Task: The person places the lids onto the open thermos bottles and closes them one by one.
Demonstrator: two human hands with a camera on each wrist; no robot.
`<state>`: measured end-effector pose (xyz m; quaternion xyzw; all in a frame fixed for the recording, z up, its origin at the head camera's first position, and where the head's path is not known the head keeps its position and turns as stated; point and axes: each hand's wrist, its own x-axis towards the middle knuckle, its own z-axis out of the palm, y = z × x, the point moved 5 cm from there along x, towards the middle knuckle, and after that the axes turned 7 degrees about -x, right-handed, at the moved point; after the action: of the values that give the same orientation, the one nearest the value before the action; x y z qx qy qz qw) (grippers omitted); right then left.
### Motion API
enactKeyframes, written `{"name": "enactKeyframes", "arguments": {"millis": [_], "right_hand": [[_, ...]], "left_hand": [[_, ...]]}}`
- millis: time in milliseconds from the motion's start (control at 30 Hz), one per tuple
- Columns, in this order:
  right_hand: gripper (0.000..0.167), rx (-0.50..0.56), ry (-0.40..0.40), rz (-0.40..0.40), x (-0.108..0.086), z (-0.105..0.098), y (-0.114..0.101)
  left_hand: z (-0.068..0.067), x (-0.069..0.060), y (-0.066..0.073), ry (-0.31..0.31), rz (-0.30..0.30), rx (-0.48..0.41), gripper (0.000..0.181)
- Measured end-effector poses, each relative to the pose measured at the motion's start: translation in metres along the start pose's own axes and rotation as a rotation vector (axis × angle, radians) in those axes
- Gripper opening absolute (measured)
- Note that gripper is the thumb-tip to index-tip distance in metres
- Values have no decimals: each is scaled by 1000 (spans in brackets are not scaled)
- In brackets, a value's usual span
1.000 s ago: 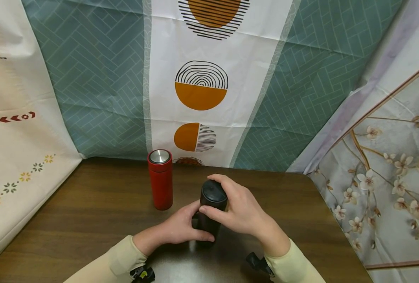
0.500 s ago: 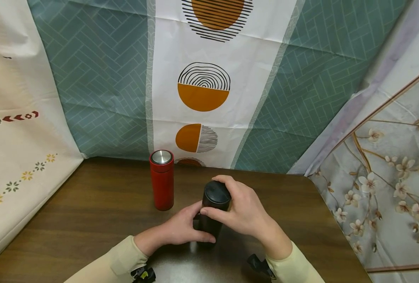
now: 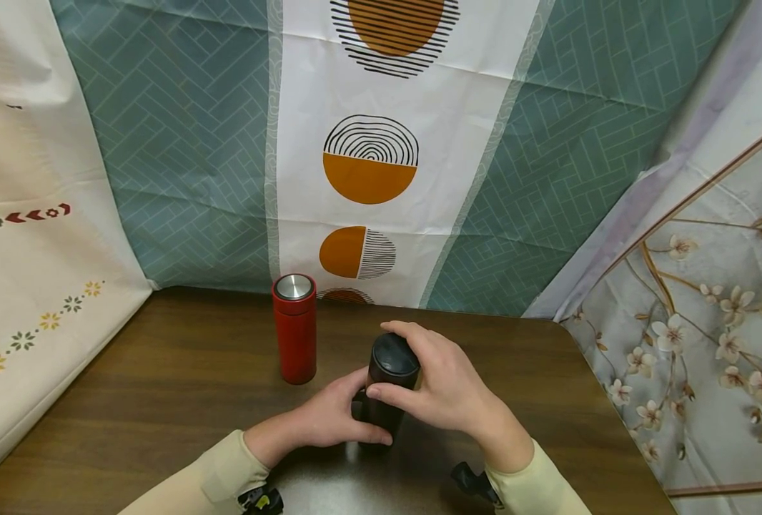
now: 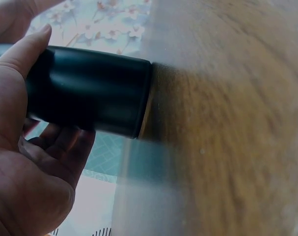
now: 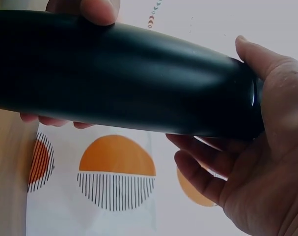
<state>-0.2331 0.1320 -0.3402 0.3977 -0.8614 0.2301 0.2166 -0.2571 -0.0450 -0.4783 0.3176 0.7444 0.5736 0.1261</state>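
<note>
A black thermos flask (image 3: 381,413) stands upright on the table between my hands. My left hand (image 3: 322,416) grips its lower body from the left, with the thumb across the near side. Around the dark lid (image 3: 395,354), the thumb and fingers of my right hand (image 3: 444,379) take hold from the right. In the left wrist view the base of the flask (image 4: 94,93) meets the wooden surface. The right wrist view has the flask (image 5: 139,73) lying across it, with the right palm at the lid end. Some fingertips of both hands are hidden behind the flask.
A red thermos flask (image 3: 296,343) with a silver-topped lid stands upright behind and left of the black one. The brown wooden table (image 3: 162,400) ends at a green and white patterned cloth (image 3: 188,179). Printed cloths also hang on the left and right sides.
The head view has shifted slightly, moving the whole scene a little. Both hands keep their hold on the black thermos flask; the right hand appears only very slightly lower.
</note>
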Motion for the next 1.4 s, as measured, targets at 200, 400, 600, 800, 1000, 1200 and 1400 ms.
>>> {"name": "enactKeyframes", "arguments": {"millis": [200, 400, 600, 800, 1000, 1200, 1400], "right_hand": [[77, 32, -19, -53, -1, 0, 1], [69, 54, -15, -102, -1, 0, 1], [66, 59, -13, -94, -1, 0, 2], [64, 71, -9, -103, -1, 1, 2], [64, 77, -15, -90, 0, 1, 2], [62, 77, -5, -101, 0, 2, 1], [61, 77, -1, -84, 0, 2, 1]], "left_hand": [[0, 0, 0, -3, -5, -5, 82], [0, 0, 0, -1, 3, 2, 81], [0, 0, 1, -2, 16, 0, 81], [0, 0, 1, 2, 18, 1, 81], [0, -1, 2, 5, 12, 2, 81], [0, -1, 3, 11, 16, 4, 81], [0, -1, 3, 13, 14, 3, 82]]}}
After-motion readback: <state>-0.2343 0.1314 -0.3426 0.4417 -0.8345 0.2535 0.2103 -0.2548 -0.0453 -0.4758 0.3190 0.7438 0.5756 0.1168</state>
